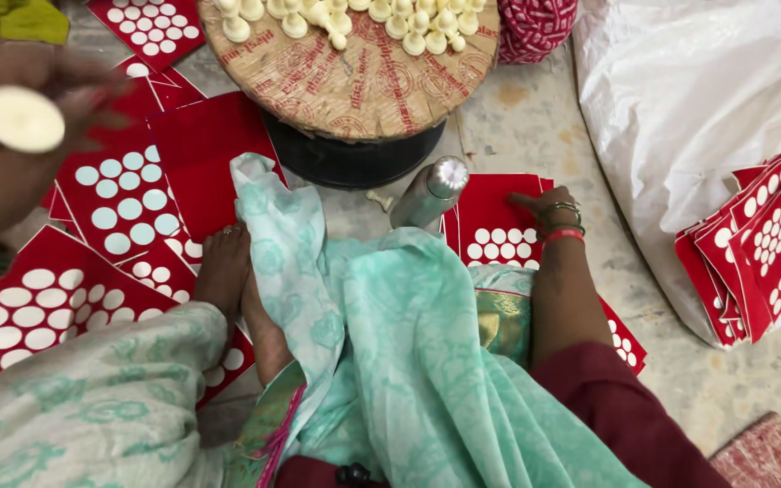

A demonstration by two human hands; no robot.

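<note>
A person sits on the floor among red cards dotted with white discs. The left hand, raised close to the camera at far left and badly blurred, pinches a round cream-white disc between its fingertips; the hand's outline is hard to make out and its wrist runs off the left edge. The right hand lies palm down, fingers pressed together flat, on a red dotted card just right of centre, bangles at the wrist; the fingertips are partly lost against the red. A pale green cloth drapes over the lap and hides the near part of that card. A steel bottle stands tilted just left of the card. Far centre, a round woven board carries small cream pieces, its top cut off by the frame. At right, a stack of red cards leans on a white sack.
</note>
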